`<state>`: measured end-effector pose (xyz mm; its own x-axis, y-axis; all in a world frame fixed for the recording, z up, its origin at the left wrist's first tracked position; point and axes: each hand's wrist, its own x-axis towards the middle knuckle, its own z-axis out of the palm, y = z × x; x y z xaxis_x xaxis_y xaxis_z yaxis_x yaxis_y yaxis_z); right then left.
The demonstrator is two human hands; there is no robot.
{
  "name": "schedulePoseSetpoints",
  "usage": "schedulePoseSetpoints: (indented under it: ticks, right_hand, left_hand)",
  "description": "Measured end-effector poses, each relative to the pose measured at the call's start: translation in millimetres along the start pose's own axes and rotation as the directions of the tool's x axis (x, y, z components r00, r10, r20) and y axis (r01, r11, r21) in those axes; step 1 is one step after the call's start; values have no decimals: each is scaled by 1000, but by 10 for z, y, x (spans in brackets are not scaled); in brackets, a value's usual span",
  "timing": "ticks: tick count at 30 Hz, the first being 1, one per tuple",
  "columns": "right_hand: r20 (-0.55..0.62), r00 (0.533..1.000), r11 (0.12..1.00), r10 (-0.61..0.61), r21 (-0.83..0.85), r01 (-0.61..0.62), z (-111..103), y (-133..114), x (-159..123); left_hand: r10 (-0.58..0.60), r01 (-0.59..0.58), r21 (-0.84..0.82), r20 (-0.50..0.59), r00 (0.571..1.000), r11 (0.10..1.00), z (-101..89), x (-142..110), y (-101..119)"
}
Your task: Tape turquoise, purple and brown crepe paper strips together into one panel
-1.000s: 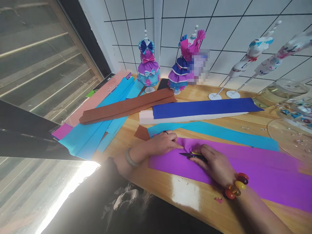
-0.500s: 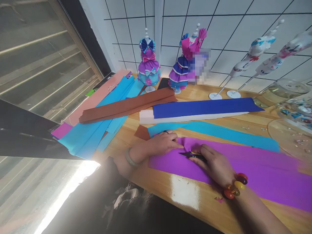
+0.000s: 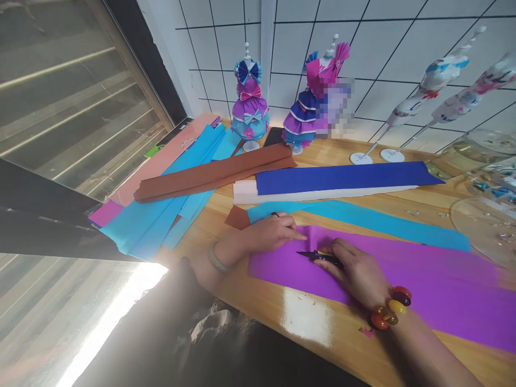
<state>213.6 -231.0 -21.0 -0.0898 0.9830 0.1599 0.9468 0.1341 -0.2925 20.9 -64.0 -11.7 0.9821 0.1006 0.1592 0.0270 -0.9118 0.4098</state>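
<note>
A wide sheet of purple crepe paper [image 3: 403,293] lies along the front of the wooden table. My left hand [image 3: 278,232] rests on its far left part, index finger stretched out along the surface, the other fingers loosely bent. A small ridge shows in the sheet just right of that fingertip. My right hand [image 3: 358,269] is closed around small black scissors [image 3: 318,256] with a yellow mark; their dark pointed tip aims left, just over the sheet and close to my left hand. The handles are mostly hidden in the palm.
Behind the sheet lie a blue strip [image 3: 363,219], a dark blue strip [image 3: 346,177] over white, and brown paper [image 3: 213,173] across more blue sheets [image 3: 157,220]. Two dressed mannequins [image 3: 250,102] [image 3: 300,118] and two leaning bare forms [image 3: 443,70] stand near the tiled wall. Clear containers [image 3: 475,150] are at right.
My left index finger has straightened and reaches farther right over the purple sheet. My right hand keeps the scissors in nearly the same place. The view has shifted slightly.
</note>
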Motion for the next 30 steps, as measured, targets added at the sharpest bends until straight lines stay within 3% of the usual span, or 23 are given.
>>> schedulePoseSetpoints:
  ticks: [5, 8, 10, 14, 18, 21, 30]
  right_hand:
    - [6, 1000, 1000, 8, -12, -8, -20, -36, -18]
    - [-19, 1000, 1000, -2, -25, 1, -21, -43, -25]
    - [-20, 1000, 1000, -5, -23, 5, -11, -35, -29]
    - [-15, 1000, 1000, -6, -6, 6, 18, -8, -40]
    - [-13, 1000, 1000, 3, 16, -3, 18, -3, -38]
    - [-9, 1000, 999, 8, 36, -8, 2, -12, -24]
    - [13, 1000, 1000, -15, 20, 15, 38, -7, 28]
  left_hand:
    - [-190, 113, -327, -215, 958, 938, -247, -103, -220]
    - [-305, 192, -401, -241, 921, 896, -351, -166, -269]
    - [-333, 227, -408, -211, 919, 884, -380, -183, -250]
    - [-235, 196, -414, -46, 971, 889, -347, -170, -170]
    - [-112, 137, -400, 84, 990, 906, -251, -140, -119]
    - [-54, 93, -352, 118, 992, 931, -205, -118, -97]
    - [-43, 77, -203, 164, 986, 976, -169, -101, -65]
